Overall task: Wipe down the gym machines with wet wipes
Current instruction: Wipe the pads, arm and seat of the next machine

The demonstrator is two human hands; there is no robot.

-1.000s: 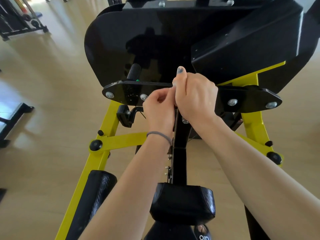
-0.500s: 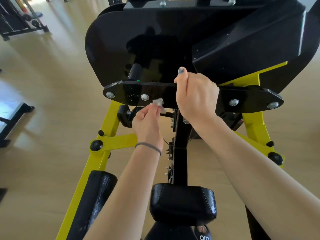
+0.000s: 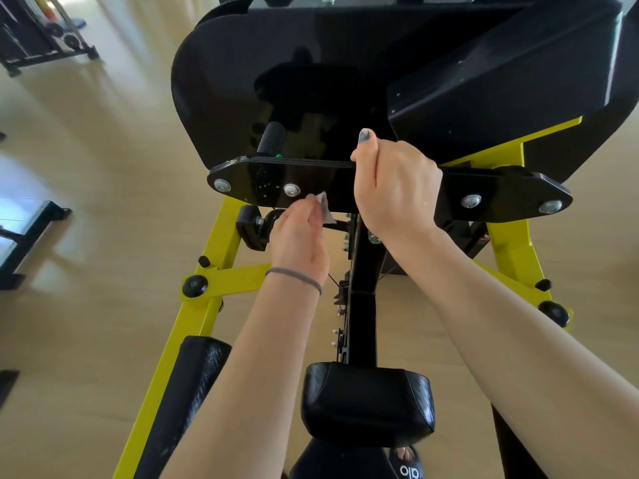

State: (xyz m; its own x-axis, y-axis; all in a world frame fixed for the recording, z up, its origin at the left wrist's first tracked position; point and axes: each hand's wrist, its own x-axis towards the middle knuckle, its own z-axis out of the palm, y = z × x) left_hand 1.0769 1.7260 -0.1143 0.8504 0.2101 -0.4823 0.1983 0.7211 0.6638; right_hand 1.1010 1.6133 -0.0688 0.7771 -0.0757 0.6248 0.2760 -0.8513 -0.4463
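Gym floor (image 3: 103, 188) | left hand (image 3: 299, 236) pinches wipe (image 3: 325, 210) | right hand (image 3: 394, 188) seemingly grips plate (image 3: 276, 179)

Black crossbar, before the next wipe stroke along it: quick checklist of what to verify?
1. Wipe in hand: ok. The left hand pinches a small white wipe.
2. Wipe against the black crossbar: ok, at its lower edge near the second bolt.
3. Machine steadied: ok. The right hand grips the crossbar's middle.
4. Path to the left end: ok, nothing lies on the bar there.
5. Path to the right: not ok, the right hand covers it.
6. Wipe still wet: cannot tell.
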